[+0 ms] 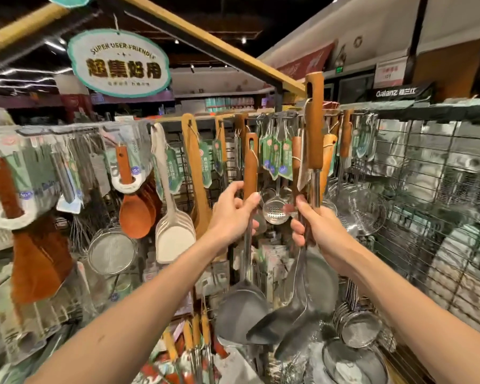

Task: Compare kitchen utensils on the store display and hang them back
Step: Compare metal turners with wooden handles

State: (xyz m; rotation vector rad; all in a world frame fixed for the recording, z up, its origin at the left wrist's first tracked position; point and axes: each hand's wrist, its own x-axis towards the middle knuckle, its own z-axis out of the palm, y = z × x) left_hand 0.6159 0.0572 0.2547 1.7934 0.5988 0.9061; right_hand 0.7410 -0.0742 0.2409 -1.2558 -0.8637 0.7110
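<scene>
My left hand [234,210] grips a steel spatula by its wooden handle [250,164]; its wide metal blade [240,309] hangs below. My right hand [311,225] grips two utensils together. One has a long wooden handle [314,123] that rises above the hanging rail. The other has a shorter, darker handle [296,159]. Their steel ladle and turner heads [286,325] hang below my right wrist. Both hands are raised side by side in front of the display rack [263,115].
Wooden spoons [135,214], white spatulas [175,236], a slotted skimmer [276,213] and mesh strainers [112,252] hang on hooks around my hands. A wire grid wall [432,206] stands at the right. An oval sign [119,63] hangs overhead. More utensils [194,339] stand below.
</scene>
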